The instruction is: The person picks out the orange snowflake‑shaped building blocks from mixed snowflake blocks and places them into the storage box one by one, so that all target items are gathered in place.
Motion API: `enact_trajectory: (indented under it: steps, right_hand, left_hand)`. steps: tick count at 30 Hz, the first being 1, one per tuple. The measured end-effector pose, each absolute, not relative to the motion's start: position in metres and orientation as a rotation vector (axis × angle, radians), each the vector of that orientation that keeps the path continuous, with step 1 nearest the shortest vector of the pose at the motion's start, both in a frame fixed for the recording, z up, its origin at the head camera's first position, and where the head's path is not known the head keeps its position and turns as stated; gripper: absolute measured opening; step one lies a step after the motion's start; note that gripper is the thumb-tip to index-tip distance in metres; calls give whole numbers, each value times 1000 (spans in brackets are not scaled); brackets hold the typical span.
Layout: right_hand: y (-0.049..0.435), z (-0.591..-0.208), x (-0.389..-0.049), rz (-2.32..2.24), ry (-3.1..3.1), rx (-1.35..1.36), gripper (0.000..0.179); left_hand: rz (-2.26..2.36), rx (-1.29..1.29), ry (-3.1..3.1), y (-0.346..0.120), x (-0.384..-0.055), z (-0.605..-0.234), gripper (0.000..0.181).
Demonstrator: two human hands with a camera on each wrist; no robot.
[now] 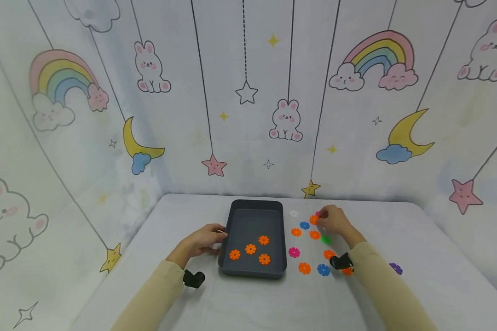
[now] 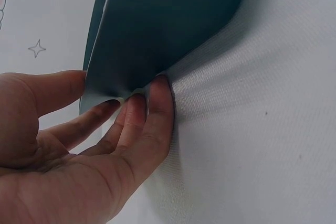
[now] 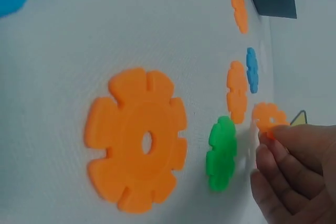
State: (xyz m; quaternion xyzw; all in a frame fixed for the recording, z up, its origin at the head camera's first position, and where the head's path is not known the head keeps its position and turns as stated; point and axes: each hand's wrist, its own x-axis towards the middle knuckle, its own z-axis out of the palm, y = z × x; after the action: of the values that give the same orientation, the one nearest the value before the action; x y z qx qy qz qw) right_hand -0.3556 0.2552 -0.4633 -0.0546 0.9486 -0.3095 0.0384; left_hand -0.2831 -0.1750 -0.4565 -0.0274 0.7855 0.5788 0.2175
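Your right hand (image 1: 334,220) pinches an orange flower disc (image 3: 266,115) by its edge, right of the grey tray (image 1: 252,275), toward its far end. Your left hand (image 1: 207,238) grips the tray's left wall. Edge pinch looks slip-prone; lifting that wall could slide the four discs inside (image 1: 250,248). Pink piece (image 1: 318,213) is mostly hidden by your right hand.

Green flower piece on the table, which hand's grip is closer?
Right. The right hand's grip is just beyond the green flower piece; the left hand's grip is farther off, at the left side of the dark tray.
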Motion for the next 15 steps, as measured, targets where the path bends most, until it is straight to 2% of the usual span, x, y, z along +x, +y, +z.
enact_trajectory:
  steps: [15]
  right_hand:
    - [234, -431, -341, -1132, 2894, -420, 20]
  left_hand:
    - [1606, -70, 2176, -177, -283, -457, 45]
